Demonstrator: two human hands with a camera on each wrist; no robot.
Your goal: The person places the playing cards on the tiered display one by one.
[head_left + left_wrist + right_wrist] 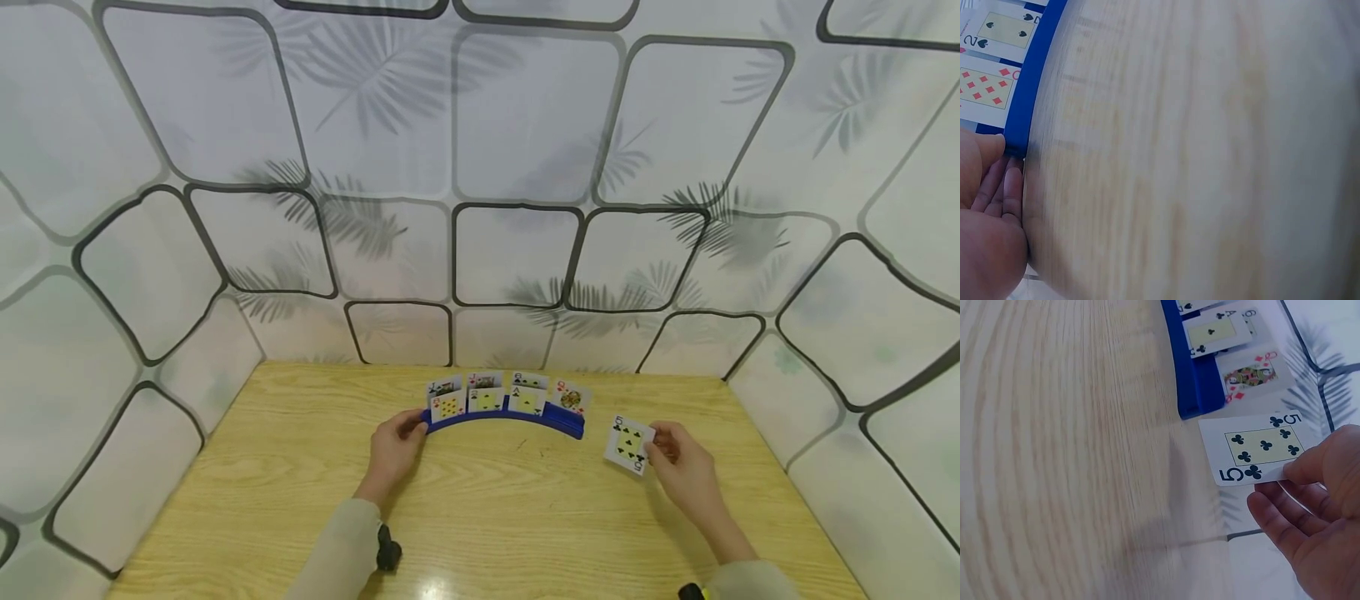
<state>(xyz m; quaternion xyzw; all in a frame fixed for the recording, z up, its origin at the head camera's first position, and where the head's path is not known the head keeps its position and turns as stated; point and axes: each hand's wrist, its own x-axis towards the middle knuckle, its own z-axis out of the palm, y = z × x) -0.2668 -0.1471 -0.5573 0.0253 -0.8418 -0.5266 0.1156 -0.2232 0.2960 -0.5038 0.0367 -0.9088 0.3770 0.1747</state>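
A curved blue card holder (564, 422) stands on the table with playing cards upright in two rows. My left hand (394, 448) grips its left end between thumb and fingers, close to a diamond card (985, 89) and the two of spades (1007, 30). In my right hand (684, 472), a five of clubs (1264, 449) is pinched at one edge by thumb and fingers, face visible. This card is held to the right of the holder, apart from it. The queen of diamonds (1249, 376) occupies the back row's right end; the ace of clubs (1213, 332) is in front, left of it.
The wooden table (487, 508) has a light yellow grain. A patterned wall covering (517, 250) rises behind the table and along both sides. A small black device (387, 550) is strapped at the left wrist.
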